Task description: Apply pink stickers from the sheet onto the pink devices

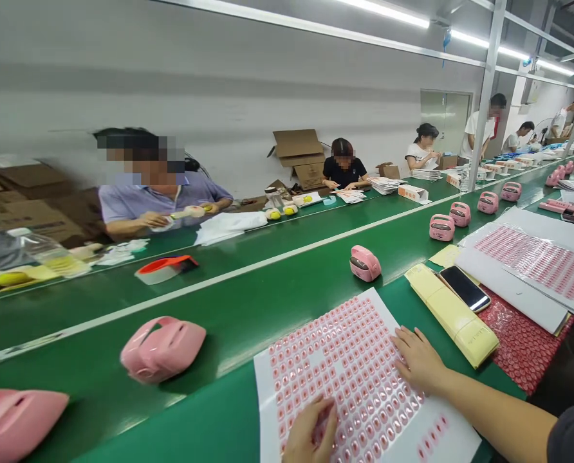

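A white sheet of small red-and-pink domed stickers lies in front of me on the green work surface. Several stickers are gone from its upper middle and lower right. Over the sheet's lower left, my left hand has its thumb and fingers curled together in a pinch; anything between the fingertips is hidden. Flat on the right edge of the sheet rests my right hand, its fingers spread. The nearest pink plastic housings with handles are one on the belt left of the sheet and one behind it.
A green conveyor belt runs past, carrying more pink housings. To my right are a folded yellow paper stack, a phone, more sticker sheets and red bubble wrap. Co-workers sit across the belt, one with a tape roll nearby.
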Demonstrator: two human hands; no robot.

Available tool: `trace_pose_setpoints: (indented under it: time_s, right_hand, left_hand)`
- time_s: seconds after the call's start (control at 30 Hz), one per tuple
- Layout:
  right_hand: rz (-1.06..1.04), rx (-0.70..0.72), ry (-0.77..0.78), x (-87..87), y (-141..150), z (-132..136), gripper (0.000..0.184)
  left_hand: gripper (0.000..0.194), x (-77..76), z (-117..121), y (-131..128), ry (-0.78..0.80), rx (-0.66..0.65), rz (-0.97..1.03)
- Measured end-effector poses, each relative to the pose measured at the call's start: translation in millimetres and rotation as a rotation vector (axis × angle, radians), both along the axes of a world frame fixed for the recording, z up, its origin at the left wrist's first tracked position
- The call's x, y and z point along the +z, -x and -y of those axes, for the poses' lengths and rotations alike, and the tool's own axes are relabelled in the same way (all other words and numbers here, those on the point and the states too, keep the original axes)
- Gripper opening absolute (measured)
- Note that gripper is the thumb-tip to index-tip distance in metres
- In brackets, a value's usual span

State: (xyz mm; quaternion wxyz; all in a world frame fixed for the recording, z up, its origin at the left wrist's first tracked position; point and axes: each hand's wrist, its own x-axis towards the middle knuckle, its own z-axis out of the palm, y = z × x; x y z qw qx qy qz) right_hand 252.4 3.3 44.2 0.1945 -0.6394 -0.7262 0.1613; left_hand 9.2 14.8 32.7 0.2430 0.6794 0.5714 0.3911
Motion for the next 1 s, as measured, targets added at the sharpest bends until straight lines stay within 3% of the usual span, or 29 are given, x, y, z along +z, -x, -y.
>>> trace_pose_setpoints:
  time_s: [0.3, 0.53, 0.6, 0.8, 1.0]
  right_hand:
    - [-0.083, -0.004, 0.005, 7.5, 5.3, -11.2, 0.045]
    - [-0.106, 0.007, -0.001, 7.8, 9.4, -12.9, 0.046]
    - [-0.116, 0.008, -0.014, 6.1, 11.1, -13.3, 0.046]
    - [-0.126, 0.02, -0.027, 0.2, 17.0, -11.6, 0.046]
    - [-0.061, 0.053, 0.024, -0.4, 18.8, -9.2, 0.046]
  left_hand:
    - [0.027, 3.8, -1.3, 3.2, -0.057, 0.075, -0.045]
    - [0.032, 17.1, -2.3, 4.1, 0.073, 0.442, -0.004]
    - [0.032, 23.7, -1.7, 4.3, 0.133, 0.495, 0.003]
    - [0.033, 35.7, 2.0, 2.1, 0.183, 0.504, 0.032]
    - [0.042, 32.8, 8.7, 0.2, 0.173, 0.542, 0.112]
